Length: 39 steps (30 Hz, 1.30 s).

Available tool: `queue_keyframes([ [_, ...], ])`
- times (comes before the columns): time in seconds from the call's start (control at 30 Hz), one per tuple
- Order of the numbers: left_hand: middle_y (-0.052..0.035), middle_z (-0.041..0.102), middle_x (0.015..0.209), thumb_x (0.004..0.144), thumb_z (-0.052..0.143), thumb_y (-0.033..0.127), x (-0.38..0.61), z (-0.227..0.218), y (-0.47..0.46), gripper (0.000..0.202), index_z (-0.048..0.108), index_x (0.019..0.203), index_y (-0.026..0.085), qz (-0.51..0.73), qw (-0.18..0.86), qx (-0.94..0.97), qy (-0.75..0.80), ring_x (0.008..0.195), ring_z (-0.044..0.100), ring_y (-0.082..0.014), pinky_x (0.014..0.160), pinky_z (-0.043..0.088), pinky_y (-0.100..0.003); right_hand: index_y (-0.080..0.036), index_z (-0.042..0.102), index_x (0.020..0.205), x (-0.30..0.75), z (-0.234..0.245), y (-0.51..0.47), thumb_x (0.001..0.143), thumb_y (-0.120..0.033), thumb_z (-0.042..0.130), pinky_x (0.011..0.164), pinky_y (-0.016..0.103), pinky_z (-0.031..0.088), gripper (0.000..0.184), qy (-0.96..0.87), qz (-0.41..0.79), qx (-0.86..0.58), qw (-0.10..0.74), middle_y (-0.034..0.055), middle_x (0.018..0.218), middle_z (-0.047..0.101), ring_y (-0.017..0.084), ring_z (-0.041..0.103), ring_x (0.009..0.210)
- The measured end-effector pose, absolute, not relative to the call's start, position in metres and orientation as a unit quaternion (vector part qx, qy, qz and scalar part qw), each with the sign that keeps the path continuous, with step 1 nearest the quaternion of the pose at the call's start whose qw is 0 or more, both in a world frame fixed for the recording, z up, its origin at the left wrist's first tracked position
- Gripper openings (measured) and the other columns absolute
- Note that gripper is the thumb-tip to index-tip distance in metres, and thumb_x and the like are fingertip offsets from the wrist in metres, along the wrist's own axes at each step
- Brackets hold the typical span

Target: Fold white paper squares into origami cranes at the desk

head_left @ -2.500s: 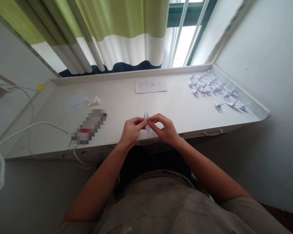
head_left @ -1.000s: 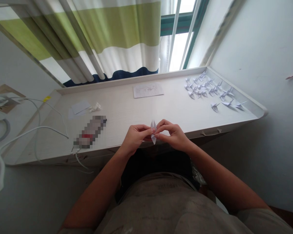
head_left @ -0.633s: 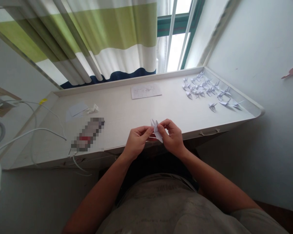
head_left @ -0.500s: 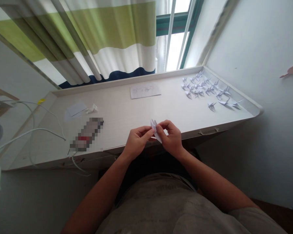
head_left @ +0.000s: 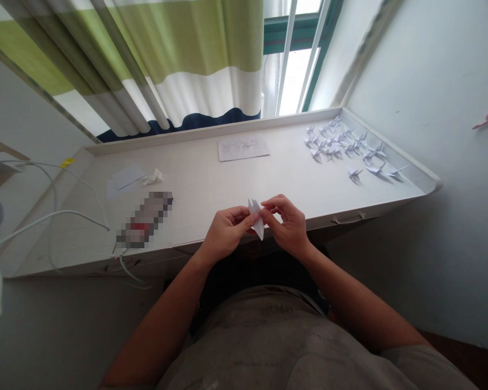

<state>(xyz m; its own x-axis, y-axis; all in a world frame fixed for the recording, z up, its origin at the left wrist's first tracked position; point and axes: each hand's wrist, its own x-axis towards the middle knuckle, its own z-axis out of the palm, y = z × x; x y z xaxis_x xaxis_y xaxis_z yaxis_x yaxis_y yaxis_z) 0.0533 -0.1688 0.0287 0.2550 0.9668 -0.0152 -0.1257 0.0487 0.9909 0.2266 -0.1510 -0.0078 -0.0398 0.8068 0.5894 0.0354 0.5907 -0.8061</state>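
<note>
A small folded piece of white paper (head_left: 257, 219), pointed at both ends, stands between my left hand (head_left: 228, 233) and my right hand (head_left: 287, 225). Both hands hold it just above the front edge of the white desk (head_left: 195, 184), pinching it with their fingertips. Part of the paper is hidden behind my fingers. Far to the right, several white origami cranes (head_left: 337, 146) stand in loose rows on the desk, well away from my hands.
A printed sheet (head_left: 243, 148) lies near the back of the desk. On the left are a blank paper sheet (head_left: 126, 179), crumpled white paper (head_left: 153, 176) and a pixelated object (head_left: 144, 219). A white cable (head_left: 44, 222) trails past the desk's left end. A raised lip edges the desk's back.
The folded paper has turned, its lower point now slanting right. My hands have stayed close together on it, and the view has shifted slightly.
</note>
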Motion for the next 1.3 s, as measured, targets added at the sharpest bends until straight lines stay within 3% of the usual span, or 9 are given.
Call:
queue_keyframes([
  [0.23, -0.0079, 0.078, 0.085, 0.092, 0.075, 0.06, 0.055, 0.031, -0.169, 0.047, 0.082, 0.092, 0.013, 0.463, 0.575, 0.536, 0.41, 0.077, 0.074, -0.021, 0.074, 0.066, -0.035, -0.029, 0.076, 0.117, 0.228, -0.01, -0.156, 0.098, -0.017, 0.073, 0.069, 0.031, 0.059, 0.023, -0.657, 0.294, -0.308, 0.622, 0.0019, 0.096, 0.069, 0.016, 0.069, 0.083],
  [0.6, -0.0032, 0.071, 0.072, 0.093, 0.073, 0.061, 0.052, 0.029, -0.17, 0.048, 0.079, 0.086, 0.014, 0.447, 0.519, 0.575, 0.448, 0.066, 0.063, -0.0155, 0.066, 0.057, -0.028, -0.031, 0.081, 0.102, 0.247, -0.007, -0.148, 0.099, -0.023, 0.075, 0.088, 0.042, 0.058, 0.01, -0.787, 0.178, -0.258, 0.531, 0.006, 0.105, 0.069, 0.023, 0.063, 0.102],
  [0.8, -0.0045, 0.072, 0.075, 0.098, 0.069, 0.053, 0.051, 0.027, -0.17, 0.041, 0.078, 0.087, 0.015, 0.43, 0.483, 0.619, 0.445, 0.067, 0.063, -0.0162, 0.065, 0.052, -0.027, -0.028, 0.077, 0.101, 0.246, -0.005, -0.144, 0.099, -0.023, 0.074, 0.083, 0.042, 0.056, 0.006, -0.796, 0.137, -0.261, 0.529, 0.0055, 0.097, 0.071, 0.023, 0.063, 0.093],
  [1.1, -0.0049, 0.072, 0.074, 0.101, 0.065, 0.049, 0.047, 0.026, -0.167, 0.039, 0.076, 0.083, 0.016, 0.407, 0.459, 0.649, 0.449, 0.069, 0.065, -0.0181, 0.068, 0.052, -0.029, -0.024, 0.07, 0.092, 0.234, -0.006, -0.156, 0.101, -0.028, 0.069, 0.08, 0.038, 0.059, 0.011, -0.735, 0.228, -0.34, 0.54, 0.0054, 0.092, 0.074, 0.021, 0.071, 0.088],
  [1.3, -0.0055, 0.076, 0.079, 0.096, 0.071, 0.054, 0.05, 0.027, -0.169, 0.04, 0.079, 0.09, 0.015, 0.421, 0.52, 0.613, 0.419, 0.074, 0.069, -0.0186, 0.073, 0.056, -0.029, -0.023, 0.07, 0.091, 0.231, -0.007, -0.158, 0.097, -0.036, 0.076, 0.081, 0.037, 0.059, 0.016, -0.658, 0.331, -0.365, 0.57, 0.0033, 0.089, 0.074, 0.019, 0.071, 0.084],
])
